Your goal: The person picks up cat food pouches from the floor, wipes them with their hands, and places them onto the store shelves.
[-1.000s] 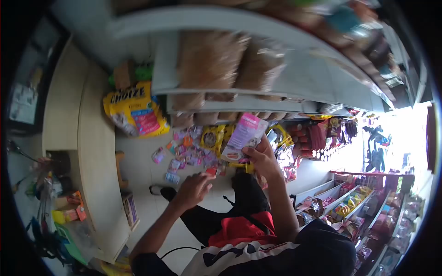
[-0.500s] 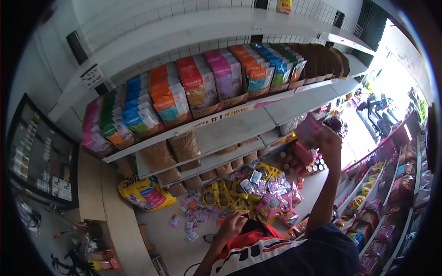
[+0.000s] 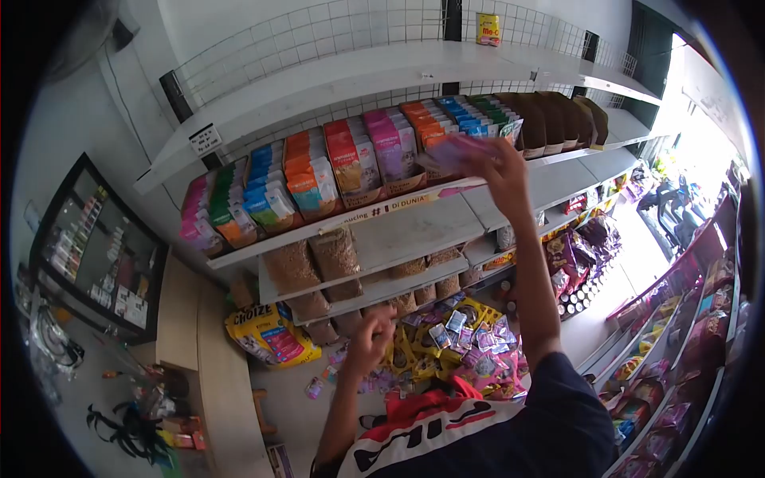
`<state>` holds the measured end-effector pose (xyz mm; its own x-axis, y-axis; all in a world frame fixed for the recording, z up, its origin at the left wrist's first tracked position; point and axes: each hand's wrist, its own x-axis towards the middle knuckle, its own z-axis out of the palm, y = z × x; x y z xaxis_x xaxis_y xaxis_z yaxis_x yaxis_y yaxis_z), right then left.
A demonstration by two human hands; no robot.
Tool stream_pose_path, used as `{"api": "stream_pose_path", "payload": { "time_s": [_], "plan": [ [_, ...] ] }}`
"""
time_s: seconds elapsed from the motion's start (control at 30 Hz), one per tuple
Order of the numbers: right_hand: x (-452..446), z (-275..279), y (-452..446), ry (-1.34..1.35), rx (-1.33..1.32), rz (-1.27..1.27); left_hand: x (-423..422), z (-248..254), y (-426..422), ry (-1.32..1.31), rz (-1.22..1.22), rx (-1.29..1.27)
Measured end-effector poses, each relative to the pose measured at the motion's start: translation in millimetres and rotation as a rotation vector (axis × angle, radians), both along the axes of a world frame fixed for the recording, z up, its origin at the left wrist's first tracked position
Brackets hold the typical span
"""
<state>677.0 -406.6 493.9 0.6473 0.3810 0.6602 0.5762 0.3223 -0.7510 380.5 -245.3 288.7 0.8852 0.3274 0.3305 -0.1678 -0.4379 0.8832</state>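
Observation:
My right hand is raised at the front of the upper shelf, its fingers closed on a flat pink-purple pouch that is blurred by motion. Behind it stands a row of pet food pouches in open boxes, among them a pink-purple box and an orange one. My left hand hangs lower, in front of the bottom shelf, with its fingers curled in and nothing visible in them. Below it, yellow bags and small purple packets lie heaped on the floor.
A large yellow bag leans by the wooden counter. Clear bags of brown kibble stand on the lower shelves. To the right are purple bags, rows of cans and another stocked shelf. One yellow pack stands up top.
My right hand has moved left with the pouch, from beside the shelf end to the front of the boxes. My left hand has risen and its fingers have curled. The view has shifted.

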Motion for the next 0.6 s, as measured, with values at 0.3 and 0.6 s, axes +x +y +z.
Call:
{"api": "stream_pose_path", "payload": {
  "time_s": [0.3,0.6],
  "plan": [
    [100.2,-23.7,133.1,-0.746,-0.697,-0.200,33.3,69.7,-18.1,-0.138,0.132,0.105],
    [41.6,-57.5,127.0,-0.438,-0.298,-0.328,25.2,43.1,-22.8,-0.002,0.186,-0.010]
  ]
}}
